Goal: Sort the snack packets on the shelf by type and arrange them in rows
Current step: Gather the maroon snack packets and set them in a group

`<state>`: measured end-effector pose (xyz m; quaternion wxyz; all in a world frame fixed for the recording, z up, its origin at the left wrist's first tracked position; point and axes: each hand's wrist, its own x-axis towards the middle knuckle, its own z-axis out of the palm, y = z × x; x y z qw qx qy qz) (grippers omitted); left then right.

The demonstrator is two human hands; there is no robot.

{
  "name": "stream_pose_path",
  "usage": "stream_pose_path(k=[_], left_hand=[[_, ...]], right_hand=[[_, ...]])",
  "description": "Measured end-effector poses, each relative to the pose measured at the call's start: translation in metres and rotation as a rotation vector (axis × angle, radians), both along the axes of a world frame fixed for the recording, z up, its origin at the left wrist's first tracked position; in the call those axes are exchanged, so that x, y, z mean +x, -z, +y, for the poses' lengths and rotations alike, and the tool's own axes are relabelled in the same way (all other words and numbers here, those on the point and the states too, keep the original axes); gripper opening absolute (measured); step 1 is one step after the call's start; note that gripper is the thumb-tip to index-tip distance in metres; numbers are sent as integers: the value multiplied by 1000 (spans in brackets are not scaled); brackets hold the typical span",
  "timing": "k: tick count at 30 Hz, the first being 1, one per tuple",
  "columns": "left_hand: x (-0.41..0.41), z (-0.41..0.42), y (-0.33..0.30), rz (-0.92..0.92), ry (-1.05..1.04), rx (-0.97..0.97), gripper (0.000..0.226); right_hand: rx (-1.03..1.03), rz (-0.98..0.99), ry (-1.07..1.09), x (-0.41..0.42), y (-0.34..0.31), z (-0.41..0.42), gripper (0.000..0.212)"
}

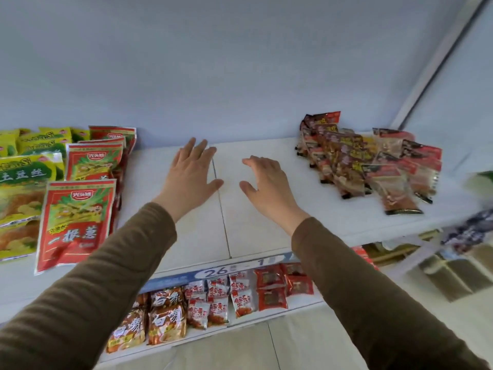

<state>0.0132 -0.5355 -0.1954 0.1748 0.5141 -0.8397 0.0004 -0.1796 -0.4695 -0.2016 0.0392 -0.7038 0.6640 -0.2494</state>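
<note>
"26" on price strip [213,271] (blue)

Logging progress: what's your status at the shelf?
Left hand, right hand open, empty. Red packets left, dark packets right. Nothing between.

Both hands, left [190,174] and right [266,182], spread empty over bare shelf [240,222] middle; red packets [80,209] left, dark packets [346,161] right

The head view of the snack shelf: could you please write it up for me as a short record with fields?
left hand: open, palm down over bare shelf, holding nothing
right hand: open, empty, beside the left
shelf: white, middle bare
left group: red packets in an overlapping row beside yellow-green packets
right group: dark brown-red packets, loosely heaped
lower shelf: small red and orange packets
</note>
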Motion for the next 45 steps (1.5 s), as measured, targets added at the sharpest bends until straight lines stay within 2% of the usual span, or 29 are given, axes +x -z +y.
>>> stream_pose_path(k=[9, 16, 23, 26, 29, 32, 36, 39, 45], left_hand=[[-177, 29, 5, 52, 72, 48, 81], [-244, 31, 9, 122, 76, 177, 83], [-276, 7, 11, 233, 130, 283, 77], [-297, -5, 9, 292, 174, 355, 75], [-319, -14, 11, 353, 207, 425, 79], [-334, -23, 14, 304, 181, 492, 93], [-350, -41, 16, 253, 100, 509, 103], [-360, -53, 13, 415, 35, 594, 103], [-385, -77, -6, 853, -31, 743, 61]], right_hand=[[-34, 219, 29, -166, -7, 32, 50], [-13, 194, 15, -237, -4, 29, 47], [101, 124, 60, -283, 1, 6, 54], [163, 102, 78, -308, 1, -2, 63], [268, 105, 70, -329, 3, -5, 86], [341, 167, 76, -334, 9, -12, 117], [337, 284, 79, -338, 20, -31, 129], [315, 255, 108, -347, 21, -47, 130], [433, 122, 19, -358, 13, -76, 126]])
